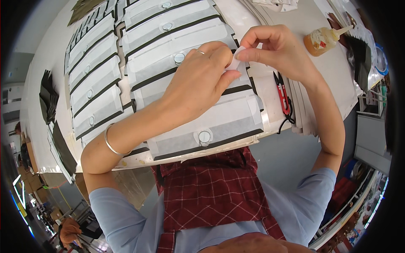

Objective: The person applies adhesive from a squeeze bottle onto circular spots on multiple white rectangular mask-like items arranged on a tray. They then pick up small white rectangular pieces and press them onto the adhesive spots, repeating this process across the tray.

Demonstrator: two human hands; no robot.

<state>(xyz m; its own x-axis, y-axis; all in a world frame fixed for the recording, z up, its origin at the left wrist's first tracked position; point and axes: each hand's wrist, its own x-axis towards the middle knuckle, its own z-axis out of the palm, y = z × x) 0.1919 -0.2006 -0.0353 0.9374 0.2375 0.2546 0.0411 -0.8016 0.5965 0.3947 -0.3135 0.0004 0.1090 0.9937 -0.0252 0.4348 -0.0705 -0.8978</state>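
My left hand (198,82) and my right hand (276,50) meet over the table, both pinching a small white piece of fabric or paper (235,62) between the fingertips. A ring sits on one finger of my left hand and a metal bangle (110,143) on its wrist. Under the hands lie overlapping white fabric strips with dark edges (219,120), each with a round white snap-like disc (204,137). The small piece is partly hidden by my fingers.
Red thread snips (283,95) lie on the table just right of the strips. A glue bottle with amber liquid (322,40) lies at the upper right. More rows of strips (95,84) lie left. Dark fabric pieces (48,99) are stacked at far left. The table edge (270,130) runs near my red checked apron.
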